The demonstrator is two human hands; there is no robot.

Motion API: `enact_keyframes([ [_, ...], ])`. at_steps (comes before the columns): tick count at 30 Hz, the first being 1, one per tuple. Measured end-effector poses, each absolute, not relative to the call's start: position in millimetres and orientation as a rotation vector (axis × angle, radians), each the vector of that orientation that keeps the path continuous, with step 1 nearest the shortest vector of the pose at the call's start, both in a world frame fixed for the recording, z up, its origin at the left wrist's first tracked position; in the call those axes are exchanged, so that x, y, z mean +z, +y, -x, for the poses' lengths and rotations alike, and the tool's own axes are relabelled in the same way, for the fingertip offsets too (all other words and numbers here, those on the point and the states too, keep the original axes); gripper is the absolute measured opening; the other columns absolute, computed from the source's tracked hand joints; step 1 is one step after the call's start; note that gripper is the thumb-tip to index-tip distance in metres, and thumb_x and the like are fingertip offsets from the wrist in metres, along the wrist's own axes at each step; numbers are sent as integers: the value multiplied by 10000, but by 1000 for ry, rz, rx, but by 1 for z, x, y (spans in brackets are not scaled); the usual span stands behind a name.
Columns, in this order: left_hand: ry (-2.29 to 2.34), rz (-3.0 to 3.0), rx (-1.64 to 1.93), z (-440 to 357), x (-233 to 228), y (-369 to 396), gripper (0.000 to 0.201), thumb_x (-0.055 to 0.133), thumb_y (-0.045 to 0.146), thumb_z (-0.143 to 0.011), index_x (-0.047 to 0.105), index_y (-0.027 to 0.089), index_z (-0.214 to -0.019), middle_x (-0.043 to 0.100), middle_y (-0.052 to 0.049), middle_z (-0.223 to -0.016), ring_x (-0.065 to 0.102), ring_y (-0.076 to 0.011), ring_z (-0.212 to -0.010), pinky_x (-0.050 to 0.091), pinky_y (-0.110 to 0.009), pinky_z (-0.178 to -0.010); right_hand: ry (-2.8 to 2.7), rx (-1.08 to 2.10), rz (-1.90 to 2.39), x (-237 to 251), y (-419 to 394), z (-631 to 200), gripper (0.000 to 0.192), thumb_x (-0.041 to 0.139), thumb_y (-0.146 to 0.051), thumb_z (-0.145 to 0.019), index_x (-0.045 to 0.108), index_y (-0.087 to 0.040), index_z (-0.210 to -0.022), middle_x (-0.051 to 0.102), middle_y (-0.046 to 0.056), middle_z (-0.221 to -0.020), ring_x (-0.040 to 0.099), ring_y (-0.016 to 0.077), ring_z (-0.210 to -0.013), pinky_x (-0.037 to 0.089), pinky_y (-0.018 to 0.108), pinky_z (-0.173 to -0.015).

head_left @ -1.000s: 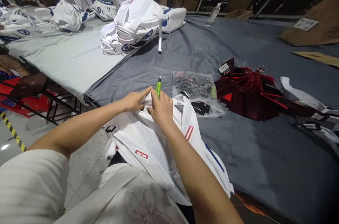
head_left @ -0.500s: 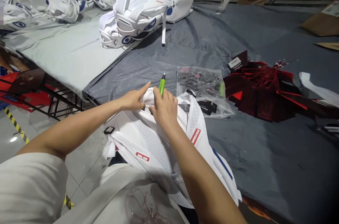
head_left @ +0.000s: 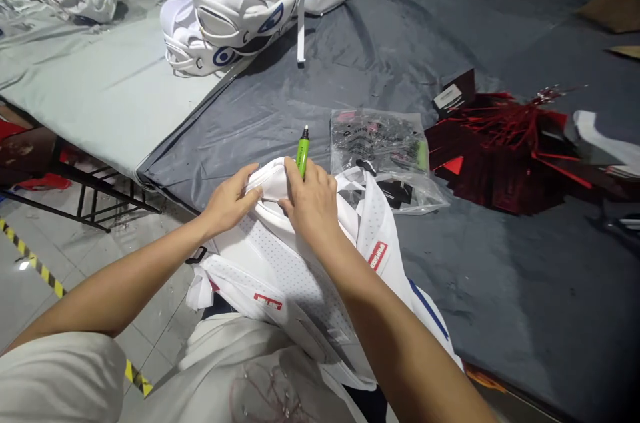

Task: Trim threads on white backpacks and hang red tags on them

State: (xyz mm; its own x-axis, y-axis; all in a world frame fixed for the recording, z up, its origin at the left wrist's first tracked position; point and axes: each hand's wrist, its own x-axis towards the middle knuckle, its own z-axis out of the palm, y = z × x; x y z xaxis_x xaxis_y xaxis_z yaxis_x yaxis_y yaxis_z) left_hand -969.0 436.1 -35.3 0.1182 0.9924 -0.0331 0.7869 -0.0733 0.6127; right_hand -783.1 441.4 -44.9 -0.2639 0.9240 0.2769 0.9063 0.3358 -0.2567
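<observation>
A white backpack (head_left: pixel 280 263) with mesh straps and small red labels lies on my lap against the table's near edge. My left hand (head_left: pixel 227 200) grips a fold of its top. My right hand (head_left: pixel 313 200) presses on the same fold and holds a green marker (head_left: pixel 302 151) upright between its fingers, tip pointing away from me.
A clear plastic bag of dark small parts (head_left: pixel 383 150) lies just beyond the backpack. A pile of red and black tags (head_left: pixel 500 150) sits to the right. Finished white backpacks (head_left: pixel 240 3) lie at the back of the grey table (head_left: pixel 500 276). Floor and a table frame are at left.
The view has tilted downward. My left hand's fingers went from pointing along the fold to curling around it. My right hand still holds the marker on the same spot.
</observation>
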Motion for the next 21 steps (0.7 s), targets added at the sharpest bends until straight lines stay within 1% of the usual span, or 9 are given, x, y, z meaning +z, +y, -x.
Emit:
enact_keyframes([
  [2, 1682, -1934, 564, 968, -35, 440, 536, 474, 387, -914, 512, 186, -1409, 711, -57, -1109, 655, -223, -917, 490, -348, -871, -2237, 39, 1609, -45, 442, 782, 678, 732, -253, -835, 441, -182, -1444, 553, 204, -1309, 515, 334, -1149, 402, 441, -935],
  [4, 1631, -1995, 580, 968, -35, 443, 487, 451, 346, -925, 538, 183, -1376, 708, -59, -1124, 653, -228, -959, 478, -342, -877, -2255, 21, 1606, -45, 442, 782, 716, 745, -264, -823, 433, -176, -1462, 542, 217, -1342, 516, 340, -1158, 406, 452, -944],
  [6, 1590, -2046, 600, 968, -37, 443, 463, 442, 324, -934, 542, 186, -1364, 705, -55, -1135, 650, -223, -978, 473, -330, -876, -2285, -4, 1585, -45, 444, 783, 739, 751, -274, -820, 424, -169, -1474, 510, 233, -1400, 502, 350, -1207, 385, 491, -995],
  [9, 1565, -2082, 639, 971, -42, 442, 448, 453, 315, -941, 539, 192, -1363, 703, -47, -1145, 653, -202, -946, 473, -312, -875, -2364, -62, 1478, -45, 448, 786, 754, 757, -300, -820, 415, -166, -1479, 436, 249, -1491, 431, 367, -1323, 271, 575, -1105],
  [11, 1557, -2090, 672, 973, -44, 442, 440, 463, 319, -945, 543, 188, -1357, 705, -44, -1136, 654, -189, -914, 477, -302, -874, -2432, -95, 1366, -44, 451, 788, 758, 752, -328, -826, 407, -160, -1481, 401, 258, -1522, 380, 378, -1373, 212, 601, -1129],
  [13, 1543, -2093, 700, 975, -46, 442, 435, 473, 324, -945, 546, 183, -1351, 707, -43, -1136, 656, -184, -919, 480, -296, -885, -2483, -106, 1269, -44, 455, 790, 736, 729, -344, -846, 404, -147, -1476, 392, 266, -1526, 363, 382, -1382, 238, 581, -1107],
  [16, 1489, -2089, 710, 978, -49, 445, 432, 482, 310, -942, 547, 179, -1348, 699, -48, -1172, 653, -191, -992, 477, -296, -922, -2484, -69, 1231, -45, 461, 790, 652, 692, -333, -874, 432, -160, -1445, 429, 239, -1496, 404, 359, -1326, 325, 496, -1014],
  [18, 1447, -2070, 713, 980, -51, 446, 440, 490, 304, -938, 541, 174, -1355, 684, -58, -1214, 642, -202, -1053, 470, -299, -946, -2448, -22, 1259, -46, 465, 789, 603, 699, -331, -870, 466, -186, -1407, 478, 204, -1450, 436, 334, -1266, 335, 454, -964],
  [21, 1423, -2024, 727, 981, -53, 448, 455, 498, 307, -937, 529, 173, -1371, 657, -71, -1278, 616, -219, -1135, 451, -315, -991, -2407, 56, 1299, -46, 470, 789, 544, 740, -336, -843, 524, -216, -1328, 540, 158, -1373, 457, 307, -1197, 319, 419, -932],
])
